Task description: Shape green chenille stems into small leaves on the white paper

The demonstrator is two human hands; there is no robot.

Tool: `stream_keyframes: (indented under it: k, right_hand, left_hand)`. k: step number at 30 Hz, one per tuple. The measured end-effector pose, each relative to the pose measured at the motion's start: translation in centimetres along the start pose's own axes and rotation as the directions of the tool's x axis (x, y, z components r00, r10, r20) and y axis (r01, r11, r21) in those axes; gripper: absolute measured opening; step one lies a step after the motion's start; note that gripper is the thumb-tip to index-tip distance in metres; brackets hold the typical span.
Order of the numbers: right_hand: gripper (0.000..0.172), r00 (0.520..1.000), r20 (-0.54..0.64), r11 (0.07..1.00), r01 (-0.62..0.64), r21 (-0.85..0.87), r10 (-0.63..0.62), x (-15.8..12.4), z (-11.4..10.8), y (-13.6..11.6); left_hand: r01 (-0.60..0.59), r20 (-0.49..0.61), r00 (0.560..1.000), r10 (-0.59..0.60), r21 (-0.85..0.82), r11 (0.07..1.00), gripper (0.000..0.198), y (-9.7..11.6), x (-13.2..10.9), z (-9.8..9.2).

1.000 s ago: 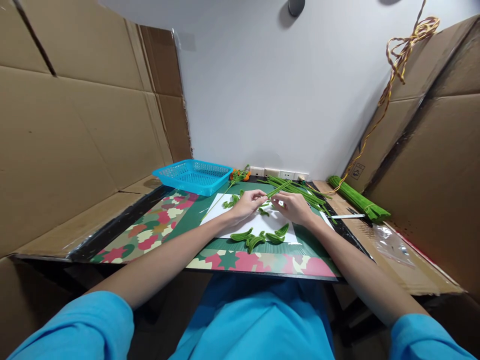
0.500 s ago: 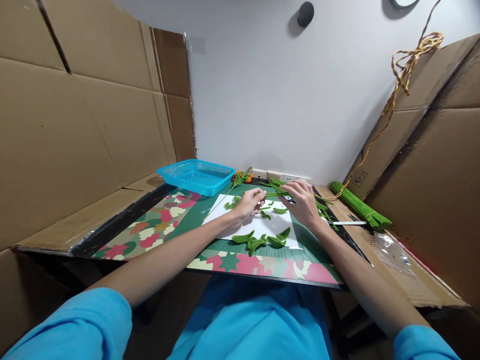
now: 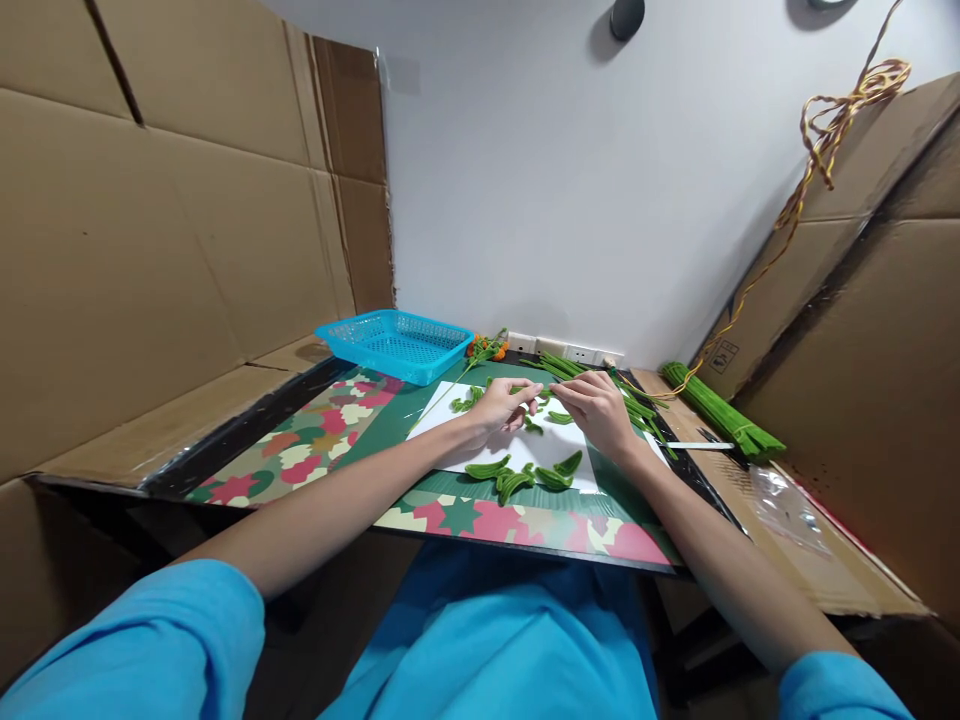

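Right hand [image 3: 602, 413] nearer left hand [image 3: 501, 406], green strip [image 3: 547, 390] between, inside table edge [image 3: 525, 543].

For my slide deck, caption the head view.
Left hand and right hand pinch a green strip over white paper strewn with curled green pieces, blue basket behind.

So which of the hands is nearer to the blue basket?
Left. The left hand is to the right of the blue basket and closer to the person; the right hand is farther right, beyond the left hand.
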State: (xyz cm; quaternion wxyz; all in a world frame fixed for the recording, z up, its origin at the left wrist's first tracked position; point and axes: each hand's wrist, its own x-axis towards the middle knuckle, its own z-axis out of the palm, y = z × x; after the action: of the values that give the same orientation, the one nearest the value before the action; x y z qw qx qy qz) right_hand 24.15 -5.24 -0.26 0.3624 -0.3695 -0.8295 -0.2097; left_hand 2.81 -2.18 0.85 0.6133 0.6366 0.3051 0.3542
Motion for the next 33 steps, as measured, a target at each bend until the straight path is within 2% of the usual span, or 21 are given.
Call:
stream_keyframes:
  k: [4, 8, 16, 23, 27, 33]
  right_hand:
    - [0.022, 0.999, -0.038, 1.0, 0.011, -0.001, -0.011, 0.0, 0.3, 0.0]
    - [0.02, 0.999, -0.037, 1.0, 0.01, -0.015, -0.011, 0.0, 0.5, 0.0]
    - [0.022, 0.999, -0.019, 0.999, 0.032, -0.018, -0.032, -0.1, 0.6, 0.1]
    - [0.025, 0.999, -0.001, 0.999, 0.038, -0.039, -0.038, -0.3, 0.9, 0.1]
    - [0.026, 1.0, 0.023, 0.999, -0.002, -0.052, 0.004, -0.7, 0.8, 0.0]
    - [0.028, 0.999, 0.037, 0.999, 0.014, -0.043, -0.012, -1.0, 0.9, 0.2]
  left_hand:
    - [-0.037, 0.018, 0.999, 0.037, 0.021, 0.999, 0.052, -0.3, 0.1, -0.2]
    - [-0.066, -0.02, 0.998, 0.067, 0.038, 0.997, 0.052, -0.6, 0.4, -0.4]
    - [-0.021, 0.031, 0.999, 0.018, 0.068, 0.997, 0.06, -0.2, 0.3, -0.6]
    - [-0.017, -0.019, 1.0, 0.018, 0.057, 0.998, 0.06, -0.6, 0.4, -0.5]
    - [-0.006, 0.025, 1.0, 0.004, 0.062, 0.998, 0.058, -0.5, 0.2, -0.4]
    - [-0.026, 0.055, 0.998, 0.02, 0.118, 0.993, 0.055, -0.4, -0.1, -0.4]
